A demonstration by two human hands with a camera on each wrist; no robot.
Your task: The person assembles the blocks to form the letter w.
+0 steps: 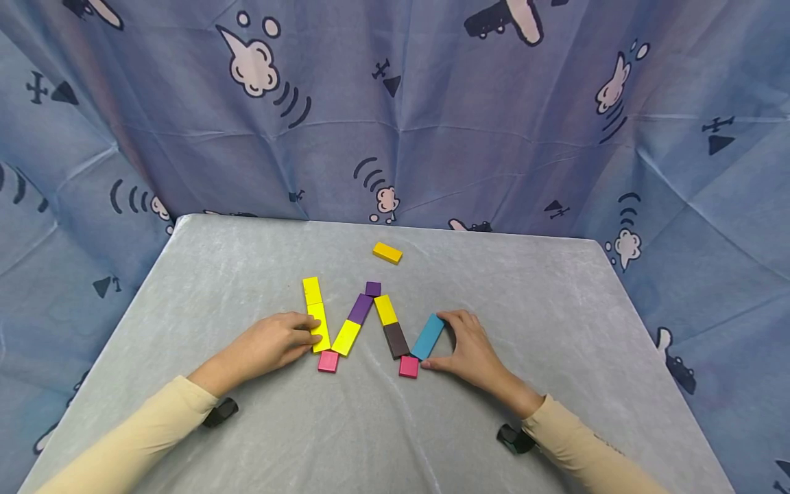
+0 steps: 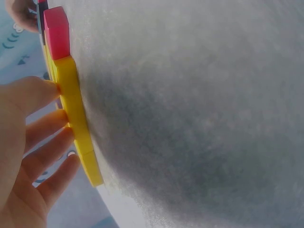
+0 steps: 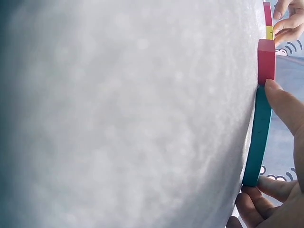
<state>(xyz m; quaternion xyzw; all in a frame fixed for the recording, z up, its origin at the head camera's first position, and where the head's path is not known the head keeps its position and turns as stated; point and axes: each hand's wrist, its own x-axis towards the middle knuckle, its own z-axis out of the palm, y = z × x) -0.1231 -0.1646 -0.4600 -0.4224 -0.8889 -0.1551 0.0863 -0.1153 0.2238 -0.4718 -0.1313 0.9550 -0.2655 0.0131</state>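
Note:
Flat coloured blocks form a zigzag like a W on the cloth. My left hand (image 1: 278,341) touches the lower of two yellow blocks (image 1: 319,333) in the left stroke, its fingers extended over the edge. A pink block (image 1: 328,362) sits at that stroke's foot. On the right, my right hand (image 1: 465,350) holds a blue block (image 1: 428,336) lengthwise, thumb at the near end and fingertips at the far end. The blue block's near end meets a second pink block (image 1: 409,366). In the right wrist view the thumb lies where the blue block (image 3: 258,137) and pink block (image 3: 266,61) join.
Between the hands, purple (image 1: 361,309), yellow (image 1: 385,310) and dark brown (image 1: 396,340) blocks form the middle strokes, with a small purple block (image 1: 373,289) at the peak. A loose yellow block (image 1: 387,253) lies near the table's back edge. Patterned blue curtains surround the grey-covered table (image 1: 524,295).

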